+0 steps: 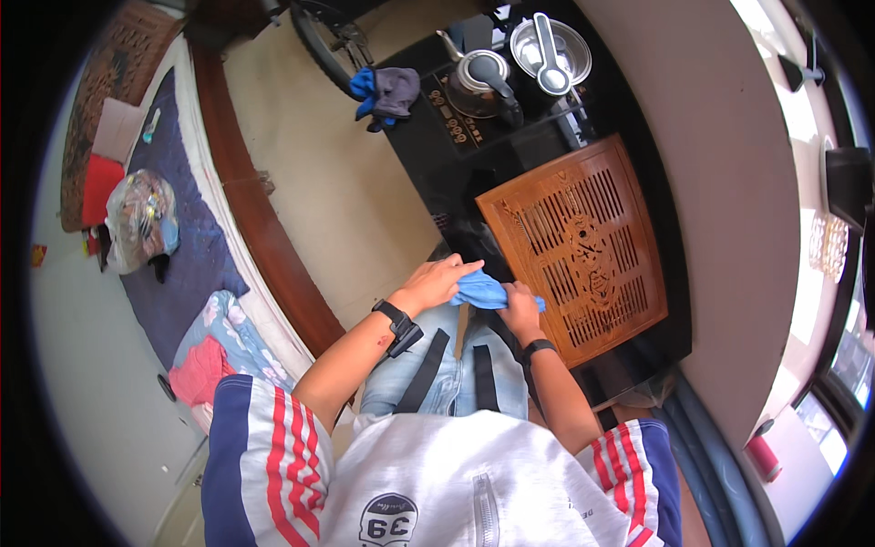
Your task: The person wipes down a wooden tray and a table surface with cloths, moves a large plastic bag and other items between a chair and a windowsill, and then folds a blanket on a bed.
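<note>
Black tabletop [447,173] ran along the room's right side, kettle [483,68] and steel bowl [572,56] toward its far end, wooden tray [583,242] nearer. Blue cloth [480,292] was bunched between both hands, above the jeans [396,374], beside the tray's left edge; whether it touched the tray, couldn't tell. Left hand [436,283] was closed on one end, forefinger stretched out over the cloth. Right hand [521,310] was fisted round the other end, a scrap poking past. Good handling probably called for even tension, that forefinger wrapped in, and the scrap kept from snagging on the tray.
</note>
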